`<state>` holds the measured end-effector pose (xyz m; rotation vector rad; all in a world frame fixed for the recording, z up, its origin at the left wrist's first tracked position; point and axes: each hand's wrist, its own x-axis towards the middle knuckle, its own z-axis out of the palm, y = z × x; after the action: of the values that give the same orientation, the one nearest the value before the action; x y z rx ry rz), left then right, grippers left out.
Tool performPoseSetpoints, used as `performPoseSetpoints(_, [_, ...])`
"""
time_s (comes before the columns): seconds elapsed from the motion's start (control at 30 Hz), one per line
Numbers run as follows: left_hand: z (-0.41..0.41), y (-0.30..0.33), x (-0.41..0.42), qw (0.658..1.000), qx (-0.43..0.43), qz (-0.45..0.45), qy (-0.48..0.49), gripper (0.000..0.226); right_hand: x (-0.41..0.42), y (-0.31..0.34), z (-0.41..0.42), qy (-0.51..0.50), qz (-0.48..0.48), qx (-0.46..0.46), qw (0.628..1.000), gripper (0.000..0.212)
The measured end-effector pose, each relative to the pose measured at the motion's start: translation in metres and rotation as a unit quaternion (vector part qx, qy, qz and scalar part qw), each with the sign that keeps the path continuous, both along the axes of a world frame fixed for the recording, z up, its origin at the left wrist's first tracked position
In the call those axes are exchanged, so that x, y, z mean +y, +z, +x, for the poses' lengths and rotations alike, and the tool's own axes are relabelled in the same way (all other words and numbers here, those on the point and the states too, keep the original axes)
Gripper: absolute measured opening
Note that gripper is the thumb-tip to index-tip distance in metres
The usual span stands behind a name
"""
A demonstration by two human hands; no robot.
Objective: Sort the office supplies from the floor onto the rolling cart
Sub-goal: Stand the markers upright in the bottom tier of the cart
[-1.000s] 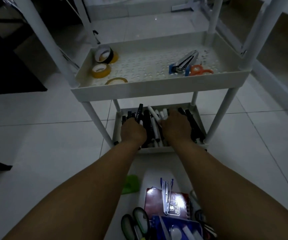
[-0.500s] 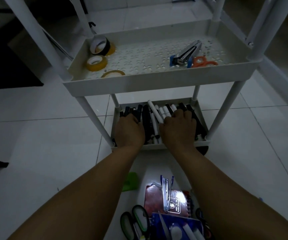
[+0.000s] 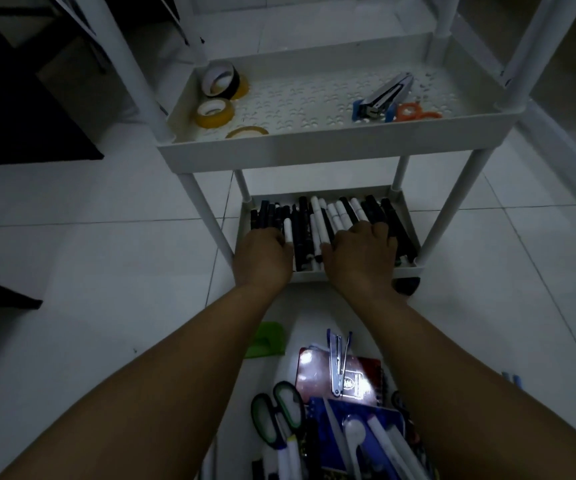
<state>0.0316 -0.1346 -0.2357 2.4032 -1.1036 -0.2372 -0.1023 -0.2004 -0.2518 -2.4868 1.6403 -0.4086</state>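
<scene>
Both hands lie palm down on the row of markers (image 3: pixel 328 220) in the lower tray (image 3: pixel 406 271) of the white rolling cart (image 3: pixel 335 150). The left hand (image 3: pixel 262 258) covers the left part of the row, and its fingers bend down over the black markers there; I cannot tell if they really hold one or only press on them. The right hand (image 3: pixel 359 258) rests on the right part in the same way, with the knuckles up and the fingertips hidden between the markers, so its grip is also not clear. The markers (black ones and white ones mixed) lie side by side, pointing away from the person. In the upper tray (image 3: pixel 314 154) there are three tape rolls (image 3: pixel 215 112) at the left end and a stapler (image 3: pixel 383 95) beside orange scissors (image 3: pixel 414 112) at the right end. On the white tiled floor (image 3: pixel 89 271), between the forearms, more supplies lie in a pile: a red notebook (image 3: pixel 359 372) with a second stapler (image 3: pixel 338 362) on top of it, green-handled scissors (image 3: pixel 276 414), a blue notebook (image 3: pixel 331 441) and a green object (image 3: pixel 267 339) just beside the left forearm.
</scene>
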Motion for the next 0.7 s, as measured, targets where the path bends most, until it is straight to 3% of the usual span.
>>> performPoseSetpoints(0.27, [0.004, 0.033, 0.063, 0.987, 0.088, -0.097, -0.096, 0.022, 0.06, 0.016, -0.004, 0.026, -0.066, -0.123, 0.99, 0.03])
performPoseSetpoints(0.47, [0.023, 0.049, 0.14, 0.976, 0.153, -0.156, -0.01, 0.01, 0.132, 0.019, 0.004, 0.068, 0.052, -0.162, 0.983, 0.03])
performPoseSetpoints(0.7, [0.029, 0.021, 0.236, 0.955, 0.209, -0.13, 0.166, 0.009, 0.219, 0.007, 0.024, 0.091, 0.161, -0.159, 0.97, 0.026])
